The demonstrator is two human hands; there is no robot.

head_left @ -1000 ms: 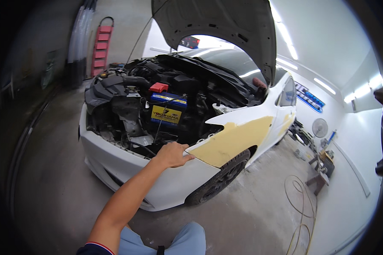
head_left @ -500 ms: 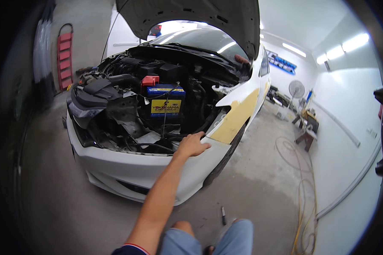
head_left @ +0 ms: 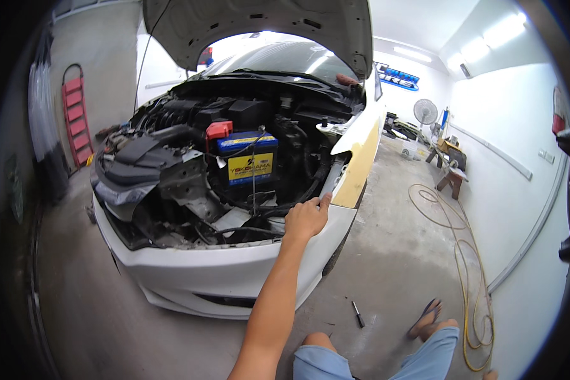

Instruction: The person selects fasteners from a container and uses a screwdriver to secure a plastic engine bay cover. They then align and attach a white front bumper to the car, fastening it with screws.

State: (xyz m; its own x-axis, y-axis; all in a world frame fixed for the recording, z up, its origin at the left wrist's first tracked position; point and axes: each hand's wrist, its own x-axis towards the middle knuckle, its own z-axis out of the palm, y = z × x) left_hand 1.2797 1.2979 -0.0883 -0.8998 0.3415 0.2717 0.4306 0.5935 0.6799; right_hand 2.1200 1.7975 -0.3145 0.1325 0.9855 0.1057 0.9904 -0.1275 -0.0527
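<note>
A white car with its front end opened up stands before me. My left hand point(head_left: 307, 216) is at the corner of its white front bumper point(head_left: 190, 272), by the open headlight recess. The fingers curl over the bumper's upper edge, and the thumb points up beside the front fender point(head_left: 356, 171), which has a yellowish filler patch. Fingertips are partly hidden behind the edge. Inside the engine bay sits a blue and yellow car battery point(head_left: 250, 161) with a red terminal cover point(head_left: 218, 130). At the bottom edge, a small skin-coloured patch may be my right hand point(head_left: 490, 375); its fingers cannot be made out.
Overhead, the raised hood point(head_left: 259, 28) spans the bay. A slim dark tool point(head_left: 358, 315) lies on the concrete near my feet. Yellowish hose point(head_left: 472, 297) coils along the right wall. Farther back are a fan point(head_left: 425, 111) and a small stool point(head_left: 451, 177); a red stepladder point(head_left: 77, 120) leans left.
My view has shifted and come nearer the car. The left hand stays at the bumper corner, its thumb now turned upward along the edge. One sandalled foot has come into view at the right.
</note>
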